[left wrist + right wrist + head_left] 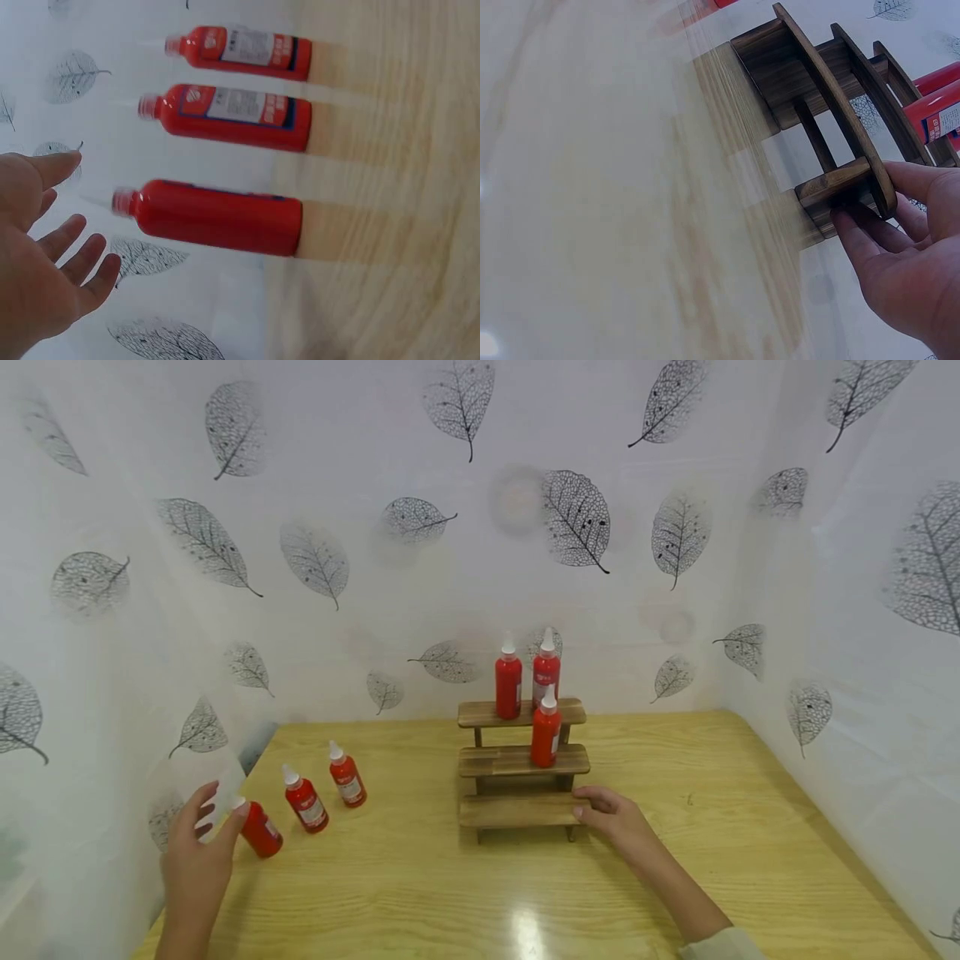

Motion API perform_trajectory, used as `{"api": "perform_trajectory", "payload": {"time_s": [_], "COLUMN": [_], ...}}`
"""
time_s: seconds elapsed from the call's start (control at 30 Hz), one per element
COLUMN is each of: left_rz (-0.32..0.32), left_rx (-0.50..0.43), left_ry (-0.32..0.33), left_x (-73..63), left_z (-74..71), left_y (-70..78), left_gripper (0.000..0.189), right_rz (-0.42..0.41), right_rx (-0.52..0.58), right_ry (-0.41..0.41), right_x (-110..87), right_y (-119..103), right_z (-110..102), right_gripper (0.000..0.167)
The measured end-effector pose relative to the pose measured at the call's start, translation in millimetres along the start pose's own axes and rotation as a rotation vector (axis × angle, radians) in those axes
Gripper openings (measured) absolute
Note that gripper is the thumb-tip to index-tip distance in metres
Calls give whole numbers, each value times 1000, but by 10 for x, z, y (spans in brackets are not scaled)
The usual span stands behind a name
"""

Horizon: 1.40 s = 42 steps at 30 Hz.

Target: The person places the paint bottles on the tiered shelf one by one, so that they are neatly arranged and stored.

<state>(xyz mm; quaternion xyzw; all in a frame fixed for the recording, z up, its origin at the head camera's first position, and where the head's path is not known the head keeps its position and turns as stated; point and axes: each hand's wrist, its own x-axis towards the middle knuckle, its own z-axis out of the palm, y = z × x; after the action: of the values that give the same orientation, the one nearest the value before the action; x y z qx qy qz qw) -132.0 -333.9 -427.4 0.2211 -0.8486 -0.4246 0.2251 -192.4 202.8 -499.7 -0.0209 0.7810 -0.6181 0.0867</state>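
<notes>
Gripped by the right hand (613, 818) was the wooden stand's lowest step (517, 811). The left hand (197, 856) was unclenched, near a red bottle (262, 832).

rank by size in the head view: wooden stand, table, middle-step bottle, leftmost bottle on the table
1. Table
2. Wooden stand
3. Middle-step bottle and leftmost bottle: too alike to rank; differing nearness to the camera may also mislead.

Three-step brown wooden stand (501, 762), right hand (618, 828) pinching its bottom step's end. Two red, white-tipped bottles (507, 688) upright up top, one mid-step. Three matching bottles (307, 807) stand off left, left hand (197, 852) just beside the leftmost.
</notes>
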Motion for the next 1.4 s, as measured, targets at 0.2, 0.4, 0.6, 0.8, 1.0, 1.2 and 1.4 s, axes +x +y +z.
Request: {"api": "perform_trajectory", "payload": {"time_s": [0.2, 0.4, 0.6, 0.8, 1.0, 1.2, 1.4], "left_rz": [-63, -109, -134, -137, -148, -94, 56], "left_rx": [11, 17, 1, 2, 0, -24, -73], "left_ry": [-88, -200, -228, -228, -214, -198, -193], "left_x": [100, 162, 199, 211, 179, 97, 15], "left_z": [9, 42, 81, 106, 86, 20, -85], "left_y": [-186, -316, -366, -395, -343, -121, 176], "left_gripper": [68, 75, 75, 73, 74, 76, 72], "right_rz": [0, -14, -6, -19, -5, 2, -1], "right_rx": [-1, -12, 1, -4, 6, 13, 16], "right_ry": [-1, -13, -6, -10, -7, 7, 2], "right_x": [-2, -18, -19, -16, -15, 1, -2], "right_y": [6, -8, -13, -19, -13, 9, 1], "right_z": [0, 2, 8, 5, 12, 16, 6], "right_gripper": [49, 50, 49, 49, 49, 48, 48]}}
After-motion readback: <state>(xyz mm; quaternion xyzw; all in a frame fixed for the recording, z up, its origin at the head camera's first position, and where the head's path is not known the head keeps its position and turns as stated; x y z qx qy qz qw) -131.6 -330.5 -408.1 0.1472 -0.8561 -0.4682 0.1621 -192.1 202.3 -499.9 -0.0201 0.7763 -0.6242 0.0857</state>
